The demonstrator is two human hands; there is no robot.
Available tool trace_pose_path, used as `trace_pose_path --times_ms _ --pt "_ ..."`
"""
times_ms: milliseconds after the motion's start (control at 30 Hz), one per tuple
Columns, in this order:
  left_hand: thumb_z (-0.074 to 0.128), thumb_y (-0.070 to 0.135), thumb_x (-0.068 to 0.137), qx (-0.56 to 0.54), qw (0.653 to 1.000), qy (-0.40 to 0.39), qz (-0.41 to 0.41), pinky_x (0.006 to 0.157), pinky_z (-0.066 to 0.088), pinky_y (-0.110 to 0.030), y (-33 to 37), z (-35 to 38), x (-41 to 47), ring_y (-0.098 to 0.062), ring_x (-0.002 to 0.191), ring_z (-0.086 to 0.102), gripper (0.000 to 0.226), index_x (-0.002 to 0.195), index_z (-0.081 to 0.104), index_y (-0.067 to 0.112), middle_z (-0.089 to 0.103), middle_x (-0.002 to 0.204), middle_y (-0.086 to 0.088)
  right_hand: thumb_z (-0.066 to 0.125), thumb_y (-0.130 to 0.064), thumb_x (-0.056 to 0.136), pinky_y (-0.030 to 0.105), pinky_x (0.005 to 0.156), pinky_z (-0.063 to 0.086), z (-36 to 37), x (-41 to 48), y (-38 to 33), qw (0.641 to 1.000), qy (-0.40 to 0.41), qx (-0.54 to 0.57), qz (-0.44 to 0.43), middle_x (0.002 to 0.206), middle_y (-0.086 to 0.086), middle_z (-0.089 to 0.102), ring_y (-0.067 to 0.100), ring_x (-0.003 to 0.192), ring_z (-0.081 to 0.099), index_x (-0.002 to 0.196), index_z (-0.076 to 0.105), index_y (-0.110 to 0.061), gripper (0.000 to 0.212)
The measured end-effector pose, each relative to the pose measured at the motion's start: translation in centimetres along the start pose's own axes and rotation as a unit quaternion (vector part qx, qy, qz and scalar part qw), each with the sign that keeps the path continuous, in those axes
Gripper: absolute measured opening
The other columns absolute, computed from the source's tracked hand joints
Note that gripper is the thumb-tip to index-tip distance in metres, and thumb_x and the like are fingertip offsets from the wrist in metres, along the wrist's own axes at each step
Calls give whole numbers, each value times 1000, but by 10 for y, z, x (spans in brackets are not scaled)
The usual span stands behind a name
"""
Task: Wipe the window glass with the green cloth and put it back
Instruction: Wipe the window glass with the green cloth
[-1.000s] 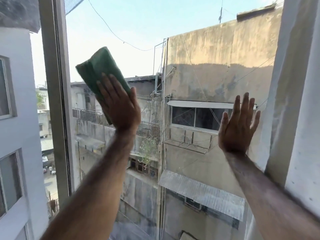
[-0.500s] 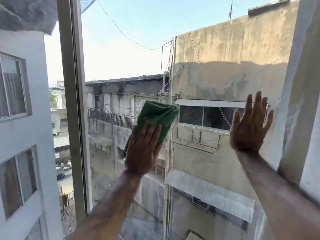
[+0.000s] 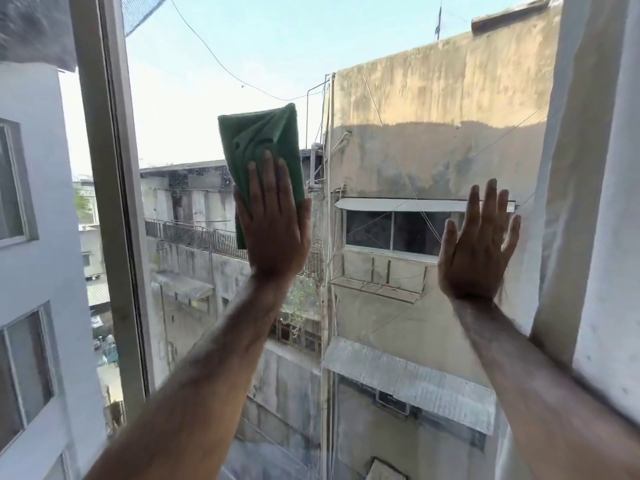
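1. left hand (image 3: 275, 223) is up on the window glass (image 3: 214, 98), flat, fingers straight and close together, palm pressing the green cloth (image 3: 261, 147) against the pane rather than gripping it.
2. the green cloth sits folded into a rough rectangle, upper half sticking out above the fingertips, lower part hidden under the palm; it lies near the middle of the pane, against the sky and the rooftop line outside.
3. right hand (image 3: 476, 244) is spread wide open, fingers fanned, holding nothing; it looks planted flat on the glass near the right edge, though whether the palm truly touches is hard to tell from this angle.
4. the two hands are well apart, left one a bit higher.
5. window frame (image 3: 110, 202) runs upright on the left of the pane; a pale wall (image 3: 606, 237) closes the right side, just beside the right forearm.
6. count: one cloth, two hands, two bare forearms reaching up from the bottom of the view.
7. no containers anywhere in sight, only the pane and what lies beyond it.
8. through the glass: a weathered tan building (image 3: 433, 116) with a dark window under a small awning, a railed balcony, a sagging cable across the sky.
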State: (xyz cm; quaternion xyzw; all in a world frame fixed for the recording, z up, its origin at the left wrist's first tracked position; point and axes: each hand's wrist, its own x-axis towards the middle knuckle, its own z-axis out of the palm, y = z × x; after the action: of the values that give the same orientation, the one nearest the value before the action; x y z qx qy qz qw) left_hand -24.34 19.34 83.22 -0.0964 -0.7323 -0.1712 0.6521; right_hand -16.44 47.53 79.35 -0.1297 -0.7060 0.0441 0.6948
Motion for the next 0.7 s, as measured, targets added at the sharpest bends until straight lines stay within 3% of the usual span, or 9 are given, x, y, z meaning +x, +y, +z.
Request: trace_pose_path --times_ms 300,400,467,567,633,700 --pt "46 58 104 2 991 -87 104 126 23 -64 -27 -13 -101 -36 162 13 84 165 19 6 15 174 -17 25 -42 114 56 135 11 -2 -1 -3 1000 -6 -3 2 181 5 13 24 169 12 172 17 -20 63" --pt "48 55 105 17 991 -61 121 121 31 -62 -28 -31 -91 -35 153 37 72 159 39 7 39 166 -16 26 -41 114 55 136 10 -3 -1 -1 1000 -8 -3 1 181 6 14 24 169 12 172 17 -19 63" --pt "51 48 106 29 991 -21 129 115 39 -58 -29 -44 -72 -32 131 58 52 143 59 11 61 144 -11 28 -40 114 55 136 10 -4 -1 -2 1000 -7 -4 1 181 6 15 24 169 13 172 18 -19 63" --pt "58 39 104 4 995 -10 95 105 44 -54 -27 -59 -35 -28 105 66 24 110 72 21 67 112 -2 32 -38 114 54 136 10 -3 -1 -2 1000 -8 -3 1 181 6 15 25 169 13 172 18 -18 63" --pt "70 35 95 -40 997 -33 52 98 50 -56 -24 -64 -15 -29 104 65 18 101 73 18 66 111 -4 33 -37 114 55 136 10 -4 -1 -2 1000 -10 1 2 181 6 15 24 169 13 172 18 -19 63" --pt "80 33 86 -73 997 -40 7 89 58 -58 -20 -67 -6 -32 111 62 34 110 68 12 62 122 -10 33 -37 114 54 136 11 -4 -1 -2 1000 -9 -2 2 181 6 15 24 169 13 172 19 -18 63"
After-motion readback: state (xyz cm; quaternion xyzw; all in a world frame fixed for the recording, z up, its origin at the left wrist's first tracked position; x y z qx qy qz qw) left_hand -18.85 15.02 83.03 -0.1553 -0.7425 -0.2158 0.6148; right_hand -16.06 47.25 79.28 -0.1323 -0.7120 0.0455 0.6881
